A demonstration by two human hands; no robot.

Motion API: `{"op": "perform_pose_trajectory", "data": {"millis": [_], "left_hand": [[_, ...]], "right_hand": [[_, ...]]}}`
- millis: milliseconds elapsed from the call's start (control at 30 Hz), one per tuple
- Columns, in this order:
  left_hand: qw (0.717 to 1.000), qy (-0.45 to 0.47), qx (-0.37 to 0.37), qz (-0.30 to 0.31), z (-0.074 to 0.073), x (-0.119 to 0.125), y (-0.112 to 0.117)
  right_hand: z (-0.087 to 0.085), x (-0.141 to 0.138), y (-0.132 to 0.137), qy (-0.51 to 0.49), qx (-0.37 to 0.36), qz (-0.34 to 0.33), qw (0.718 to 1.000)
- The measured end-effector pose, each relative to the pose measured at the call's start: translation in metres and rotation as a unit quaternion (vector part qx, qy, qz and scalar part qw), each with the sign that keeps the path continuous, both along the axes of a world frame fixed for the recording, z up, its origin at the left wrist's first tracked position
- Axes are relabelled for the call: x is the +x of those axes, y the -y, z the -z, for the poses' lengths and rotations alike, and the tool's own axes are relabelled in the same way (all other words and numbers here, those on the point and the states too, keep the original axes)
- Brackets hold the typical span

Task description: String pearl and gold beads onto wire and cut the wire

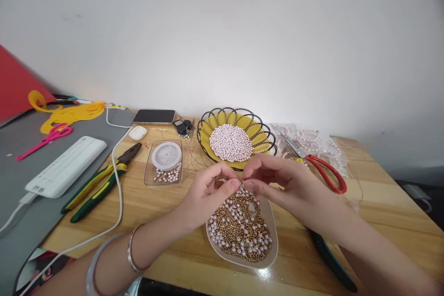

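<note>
My left hand (208, 192) and my right hand (280, 180) meet fingertip to fingertip just above the far end of an oval beige dish (272, 226) filled with gold and pearl beads. Both hands are pinched closed on something too small to make out, perhaps a bead or a thin thread. Behind them stands a yellow wire basket (258, 132) heaped with pale pink pearls. A clear tray (150, 173) to the left carries a spool of clear cord (166, 155) and a few loose pearls.
Green-handled pliers (99, 182) and a white power strip (65, 165) with its cable lie at left. Red-handled scissors (321, 166) rest on a bag of pearls (312, 141) at right. A phone (154, 116), keys, pink scissors (45, 140) and yellow cord sit farther back.
</note>
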State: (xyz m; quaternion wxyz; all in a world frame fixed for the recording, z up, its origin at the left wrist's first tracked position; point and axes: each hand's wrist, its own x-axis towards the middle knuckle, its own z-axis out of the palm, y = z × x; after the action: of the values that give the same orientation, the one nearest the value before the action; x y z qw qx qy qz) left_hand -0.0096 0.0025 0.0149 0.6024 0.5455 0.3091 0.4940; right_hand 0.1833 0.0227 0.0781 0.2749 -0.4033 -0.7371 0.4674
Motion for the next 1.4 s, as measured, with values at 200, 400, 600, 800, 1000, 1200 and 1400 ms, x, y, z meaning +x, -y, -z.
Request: {"op": "perform_pose_trajectory", "data": {"millis": [200,400,600,800,1000,1200,1400], "left_hand": [[1.000,-0.015,-0.020,0.007,-0.003,0.000,0.000],[0.999,-0.032,-0.010,0.027,-0.005,-0.001,0.000],[0.998,-0.033,-0.002,0.052,-0.005,-0.002,0.000],[0.996,0.010,-0.016,0.090,-0.004,-0.001,0.004],[0.999,-0.017,-0.002,0.032,0.004,0.002,0.003],[0.999,-0.038,0.004,0.000,0.003,-0.001,0.002],[0.998,-0.059,0.000,0.022,-0.006,-0.001,0.004]], "right_hand": [[-0.002,0.002,0.000,-0.006,-0.006,-0.020,1.000],[-0.007,0.005,-0.004,0.008,-0.001,-0.033,0.999],[-0.006,0.010,-0.003,0.005,-0.021,-0.031,0.999],[-0.005,0.013,-0.002,-0.041,-0.047,-0.036,0.997],[-0.005,0.012,-0.004,-0.030,-0.028,-0.025,0.999],[-0.008,0.012,-0.002,-0.017,-0.022,-0.019,0.999],[-0.009,0.011,-0.001,0.007,-0.009,-0.017,1.000]]}}
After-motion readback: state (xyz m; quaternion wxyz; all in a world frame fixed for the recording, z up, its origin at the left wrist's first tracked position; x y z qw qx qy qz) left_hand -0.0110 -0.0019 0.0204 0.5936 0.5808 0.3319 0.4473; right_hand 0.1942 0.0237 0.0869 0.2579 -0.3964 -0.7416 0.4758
